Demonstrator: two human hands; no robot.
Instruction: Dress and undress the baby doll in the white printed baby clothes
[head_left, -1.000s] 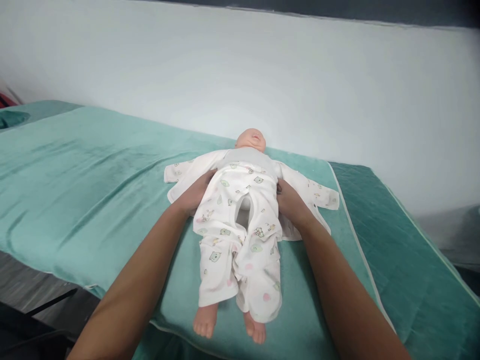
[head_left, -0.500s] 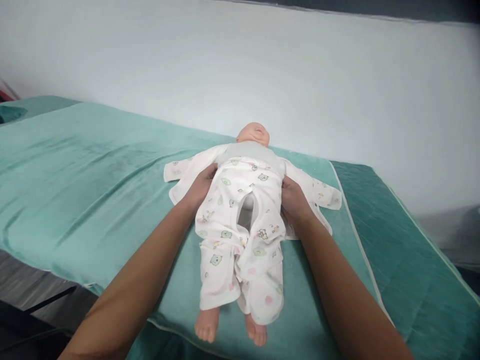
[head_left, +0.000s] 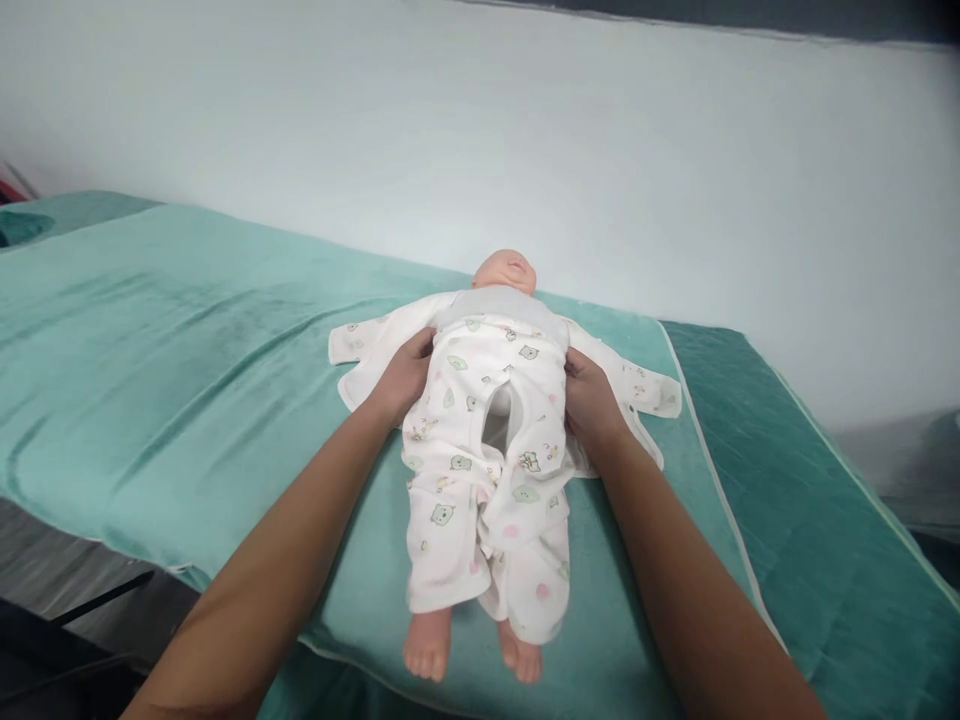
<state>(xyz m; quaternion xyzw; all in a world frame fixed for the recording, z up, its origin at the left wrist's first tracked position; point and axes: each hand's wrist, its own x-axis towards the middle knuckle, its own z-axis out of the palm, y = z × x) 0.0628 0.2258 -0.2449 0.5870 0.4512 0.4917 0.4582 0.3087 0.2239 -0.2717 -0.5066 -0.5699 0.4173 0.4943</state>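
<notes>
A baby doll point(head_left: 504, 270) lies on its back with its head at the far end and its bare feet toward me. It wears white split-crotch baby pants point(head_left: 461, 400) printed with bears and leaves, pulled up over its belly. My left hand point(head_left: 409, 372) is closed on the left side of the pants near the waist. On the other side, my right hand point(head_left: 592, 402) grips the pants too, its fingertips partly hidden by the cloth. Beneath the doll a white baby jacket point(head_left: 656, 392) is spread, its sleeves stretched out to both sides.
A green sheet point(head_left: 187, 330) with some wrinkles covers the bed under the doll. Darker green padding point(head_left: 810, 480) shows at the right. A pale wall point(head_left: 450, 130) rises behind the bed. Grey floor point(head_left: 45, 560) is visible at the lower left.
The doll's legs and the pants have swung slightly to the right. Its head sits a little lower. Both hands keep their places at the waist.
</notes>
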